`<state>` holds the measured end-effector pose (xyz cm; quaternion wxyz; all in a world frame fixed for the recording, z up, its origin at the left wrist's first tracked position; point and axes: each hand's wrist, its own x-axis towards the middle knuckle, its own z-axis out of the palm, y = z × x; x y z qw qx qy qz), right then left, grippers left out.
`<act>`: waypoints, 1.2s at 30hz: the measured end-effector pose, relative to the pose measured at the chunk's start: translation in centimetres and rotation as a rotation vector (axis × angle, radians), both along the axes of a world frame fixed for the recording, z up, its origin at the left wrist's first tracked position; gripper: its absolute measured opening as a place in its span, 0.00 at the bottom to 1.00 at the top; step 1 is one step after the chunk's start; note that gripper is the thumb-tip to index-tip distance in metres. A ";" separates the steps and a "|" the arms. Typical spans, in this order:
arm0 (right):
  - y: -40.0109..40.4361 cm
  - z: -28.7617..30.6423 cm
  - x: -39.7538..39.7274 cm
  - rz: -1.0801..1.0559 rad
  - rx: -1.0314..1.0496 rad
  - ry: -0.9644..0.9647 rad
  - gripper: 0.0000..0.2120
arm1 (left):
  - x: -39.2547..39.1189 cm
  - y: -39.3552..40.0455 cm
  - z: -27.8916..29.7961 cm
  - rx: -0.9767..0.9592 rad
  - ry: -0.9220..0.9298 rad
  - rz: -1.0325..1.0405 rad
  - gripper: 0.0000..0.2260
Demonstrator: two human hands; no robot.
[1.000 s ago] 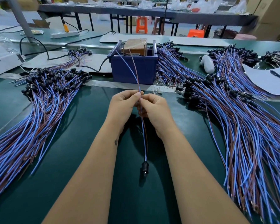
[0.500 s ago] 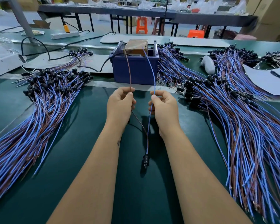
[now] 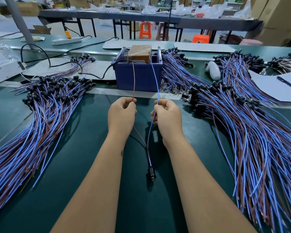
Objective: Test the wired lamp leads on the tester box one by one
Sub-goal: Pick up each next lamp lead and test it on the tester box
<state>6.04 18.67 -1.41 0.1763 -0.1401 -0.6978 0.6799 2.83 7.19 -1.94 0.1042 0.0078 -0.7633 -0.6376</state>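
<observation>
My left hand [image 3: 121,115] pinches the brown lead [image 3: 134,78] of one lamp wire. My right hand [image 3: 167,117] pinches its blue lead [image 3: 155,78]. Both leads rise from my fingers to the top of the blue tester box [image 3: 139,77], the brown one at its left part, the blue one at its right part. Below my hands the two leads join and run down to a black lamp socket [image 3: 151,172] lying on the green belt between my forearms.
A large pile of wired sockets [image 3: 40,118] fans out on the left, and a larger pile [image 3: 242,125] on the right. A black power cable [image 3: 106,73] runs into the box. White paper with a pen [image 3: 289,84] lies far right, a white power strip [image 3: 66,41] behind.
My hands moved apart from a joined grip. The two leads were split, and their tips now spread onto separate spots on the tester box.
</observation>
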 end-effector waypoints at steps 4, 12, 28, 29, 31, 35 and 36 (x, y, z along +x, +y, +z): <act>0.0 0.1 -0.1 -0.009 0.025 -0.024 0.11 | -0.1 0.0 0.0 0.000 -0.003 0.012 0.09; 0.0 0.0 -0.1 0.009 0.037 -0.021 0.12 | -0.1 -0.1 0.1 0.033 0.013 0.040 0.09; 0.0 -0.1 0.2 0.054 0.070 -0.006 0.12 | -0.2 -0.4 0.1 0.052 0.022 0.082 0.10; 0.0 -0.1 0.2 0.055 0.073 -0.007 0.12 | -0.2 -0.4 0.1 0.052 0.022 0.081 0.10; 0.0 -0.1 0.2 0.054 0.074 -0.008 0.12 | -0.2 -0.4 0.1 0.059 0.024 0.078 0.10; 0.0 -0.1 0.1 0.052 0.071 -0.009 0.12 | -0.1 -0.4 0.0 0.066 0.028 0.069 0.10; 0.0 -0.1 0.1 0.052 0.070 -0.008 0.12 | -0.1 -0.4 0.0 0.064 0.027 0.067 0.09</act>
